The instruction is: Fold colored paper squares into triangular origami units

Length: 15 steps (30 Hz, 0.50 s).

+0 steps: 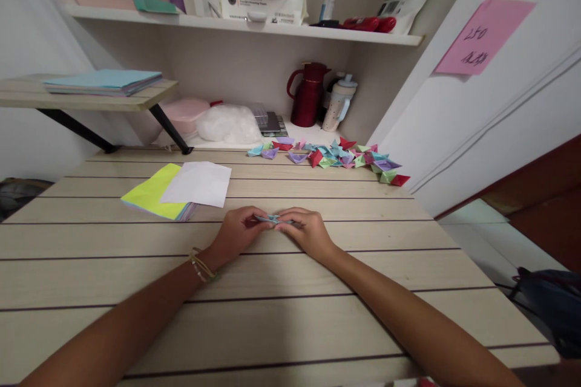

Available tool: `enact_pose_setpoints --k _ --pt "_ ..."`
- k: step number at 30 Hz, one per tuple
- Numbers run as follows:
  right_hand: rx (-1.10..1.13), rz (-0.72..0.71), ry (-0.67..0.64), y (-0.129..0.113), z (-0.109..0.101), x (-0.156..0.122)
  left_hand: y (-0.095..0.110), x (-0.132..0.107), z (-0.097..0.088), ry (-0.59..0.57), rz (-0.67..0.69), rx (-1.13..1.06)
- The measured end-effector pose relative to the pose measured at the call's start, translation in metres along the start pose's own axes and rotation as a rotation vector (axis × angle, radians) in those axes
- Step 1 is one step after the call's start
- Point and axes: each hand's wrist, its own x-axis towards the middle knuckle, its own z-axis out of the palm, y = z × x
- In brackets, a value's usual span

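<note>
Between my two hands, over the middle of the table, is a small piece of folded blue paper (273, 219). My left hand (242, 227) pinches its left end between thumb and fingers. On the other end, my right hand (306, 231) grips it the same way. My fingers cover much of the paper, so its full shape is hidden. Ahead and to the left lies a stack of square paper, with a yellow sheet (157, 193) and a white sheet (200, 184) on top. Several folded paper boats (333, 154) in mixed colours cluster along the table's back edge.
A raised wooden shelf (136, 100) on black legs holds blue paper (102, 80) at the left. Behind the table (218, 326) stand a dark red jug (309, 97), a pale bottle (339, 106) and a white plastic bag (229, 124). A white wall is at the right.
</note>
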Motion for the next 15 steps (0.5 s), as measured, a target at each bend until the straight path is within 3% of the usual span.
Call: enact_pose_setpoints --k 8,15 --pt "0.017 0.201 -0.015 -0.0011 0.0011 -0.0017 -0.0048 0.0030 0.0016 -0.044 -0.236 -0.419" --pt "0.110 0.289 -0.022 0.0000 0.0055 -0.0023 -0.0047 0.0008 0.0046 -0.057 -0.232 -0.399"
